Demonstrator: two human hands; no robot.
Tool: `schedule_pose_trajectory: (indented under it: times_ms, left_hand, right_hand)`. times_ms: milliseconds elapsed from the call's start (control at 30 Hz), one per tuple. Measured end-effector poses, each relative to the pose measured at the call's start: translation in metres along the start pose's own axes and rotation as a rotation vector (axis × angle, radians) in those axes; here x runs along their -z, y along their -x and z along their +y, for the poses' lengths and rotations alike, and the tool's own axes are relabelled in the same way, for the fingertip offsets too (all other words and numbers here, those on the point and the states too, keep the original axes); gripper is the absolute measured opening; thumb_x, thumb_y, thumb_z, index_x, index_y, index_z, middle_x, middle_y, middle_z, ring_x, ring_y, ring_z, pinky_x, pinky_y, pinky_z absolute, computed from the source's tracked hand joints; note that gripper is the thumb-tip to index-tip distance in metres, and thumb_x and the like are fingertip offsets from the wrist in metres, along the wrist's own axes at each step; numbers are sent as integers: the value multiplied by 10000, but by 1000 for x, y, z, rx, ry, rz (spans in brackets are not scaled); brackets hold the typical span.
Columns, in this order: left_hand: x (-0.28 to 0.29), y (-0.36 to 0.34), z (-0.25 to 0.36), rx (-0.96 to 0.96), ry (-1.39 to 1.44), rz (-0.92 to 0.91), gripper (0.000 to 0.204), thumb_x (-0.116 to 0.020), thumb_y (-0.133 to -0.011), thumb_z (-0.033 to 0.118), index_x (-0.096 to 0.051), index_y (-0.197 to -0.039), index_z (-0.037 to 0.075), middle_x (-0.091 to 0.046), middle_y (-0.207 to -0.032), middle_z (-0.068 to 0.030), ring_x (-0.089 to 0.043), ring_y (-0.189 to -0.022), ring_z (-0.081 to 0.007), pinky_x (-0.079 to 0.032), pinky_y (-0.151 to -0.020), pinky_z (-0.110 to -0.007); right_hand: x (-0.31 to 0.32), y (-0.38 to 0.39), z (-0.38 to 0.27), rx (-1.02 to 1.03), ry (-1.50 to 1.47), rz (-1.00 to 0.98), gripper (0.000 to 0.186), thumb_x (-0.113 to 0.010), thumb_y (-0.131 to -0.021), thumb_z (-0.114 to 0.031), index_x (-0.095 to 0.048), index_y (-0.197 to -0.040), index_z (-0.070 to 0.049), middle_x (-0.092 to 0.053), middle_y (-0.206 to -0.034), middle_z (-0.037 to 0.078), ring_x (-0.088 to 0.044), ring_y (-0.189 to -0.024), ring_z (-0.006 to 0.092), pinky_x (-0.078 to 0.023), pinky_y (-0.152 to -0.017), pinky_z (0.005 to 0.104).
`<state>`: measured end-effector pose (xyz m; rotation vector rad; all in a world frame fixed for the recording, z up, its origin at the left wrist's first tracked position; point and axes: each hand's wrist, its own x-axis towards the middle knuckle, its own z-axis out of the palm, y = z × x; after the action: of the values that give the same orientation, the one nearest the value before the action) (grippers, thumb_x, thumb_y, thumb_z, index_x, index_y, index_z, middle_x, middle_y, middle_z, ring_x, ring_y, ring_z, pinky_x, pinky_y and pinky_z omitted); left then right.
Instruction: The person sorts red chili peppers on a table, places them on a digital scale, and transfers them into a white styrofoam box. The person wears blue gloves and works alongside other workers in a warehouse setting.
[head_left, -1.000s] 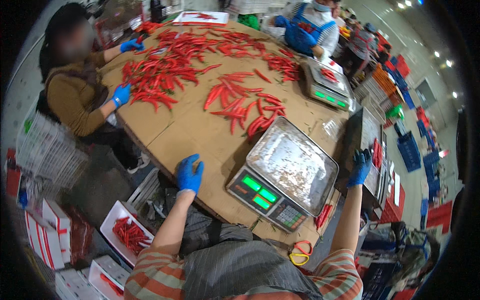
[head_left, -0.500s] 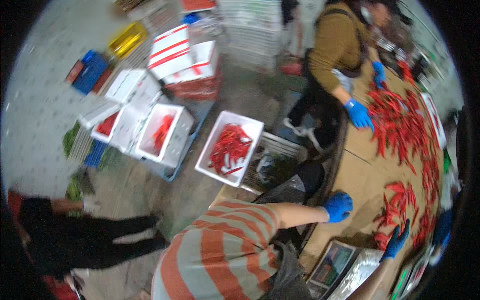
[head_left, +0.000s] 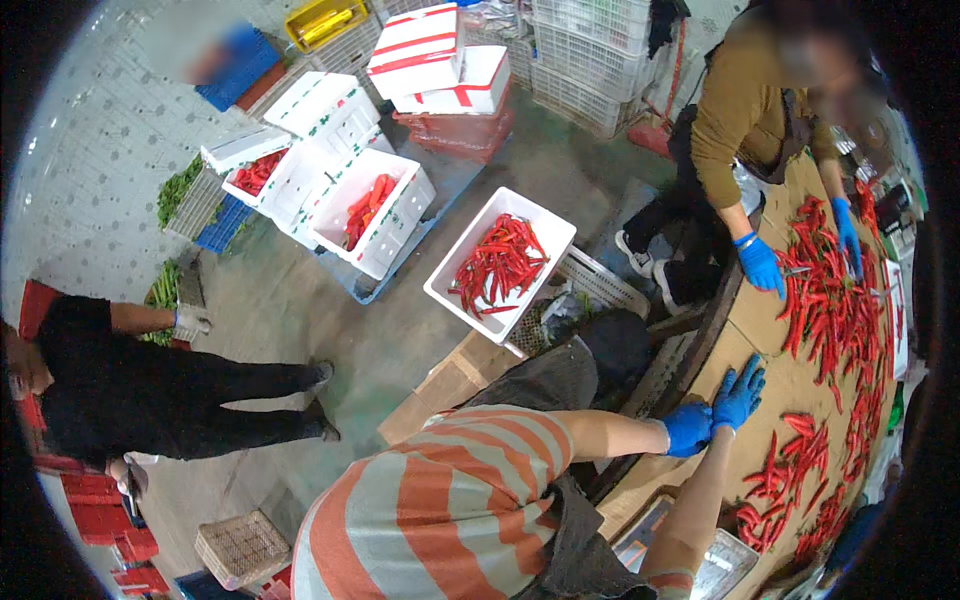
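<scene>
Both my hands wear blue gloves and meet over the near edge of the cardboard-covered table (head_left: 745, 320). My right hand (head_left: 740, 393) is open, its fingers stretched out and holding nothing. Against its wrist, at the glove cuff, my left hand (head_left: 686, 430) is curled closed; its fingertips are hidden. Right of my hands lies a small group of red chili peppers (head_left: 787, 470). A bigger pepper heap (head_left: 822, 285) spreads farther along the table. Below my right forearm, a metal tray (head_left: 728, 565) shows in part beside a flat dark-topped device (head_left: 640, 535).
Across the table corner, a co-worker's gloved hands (head_left: 760, 265) touch the big heap. A white foam box (head_left: 500, 330) of peppers stands left of the table; more foam boxes (head_left: 410, 215) are on a blue pallet. Another person (head_left: 130, 380) stands at the left. A basket (head_left: 240, 548) sits on the floor.
My right hand has left the small pepper group and come back to my left hand, fingers now spread. My left hand stays near the table edge. The view has shifted.
</scene>
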<state>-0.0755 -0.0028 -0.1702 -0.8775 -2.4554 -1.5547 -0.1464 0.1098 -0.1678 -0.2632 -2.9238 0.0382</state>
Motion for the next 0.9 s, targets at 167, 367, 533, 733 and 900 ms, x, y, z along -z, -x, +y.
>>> schedule_pose_trajectory:
  times_ms: [167,367,533,733,900]
  left_hand:
    - [16,-3,14,40,26,19,112,-594,-718,195,-626,-737,89,-609,-759,-181,-576,-699,-362,-443,-613,-463]
    - [-7,-2,0,46,2,-33,130,-615,-707,225,-630,-736,100,-613,-752,-178,-578,-685,-360,-450,-606,-458]
    - [4,0,7,66,-49,-15,120,-603,-711,224,-631,-740,111,-622,-772,-168,-582,-709,-357,-458,-628,-453]
    - [28,-2,22,-1,-123,-65,124,-589,-721,229,-631,-740,114,-625,-797,-167,-583,-717,-359,-458,-640,-457]
    - [18,-1,15,-31,-72,2,128,-583,-727,229,-628,-746,110,-623,-784,-163,-584,-726,-355,-457,-634,-455]
  right_hand:
    - [5,0,-4,-6,-8,-20,607,-390,-904,-443,-173,-1434,-241,-216,-1460,149,-221,-1332,351,-184,-1046,526]
    - [8,4,-1,-18,5,-2,605,-391,-905,-438,-174,-1434,-241,-220,-1460,147,-214,-1335,347,-177,-1051,517]
    - [7,5,-4,-35,-21,-4,603,-394,-903,-439,-181,-1432,-243,-225,-1460,141,-214,-1338,339,-173,-1054,514]
    - [7,6,-2,-35,0,-16,608,-403,-898,-446,-187,-1431,-245,-224,-1461,135,-218,-1337,336,-174,-1056,509]
    - [6,6,-3,-27,1,12,609,-400,-898,-455,-189,-1430,-247,-223,-1463,128,-219,-1337,331,-174,-1059,503]
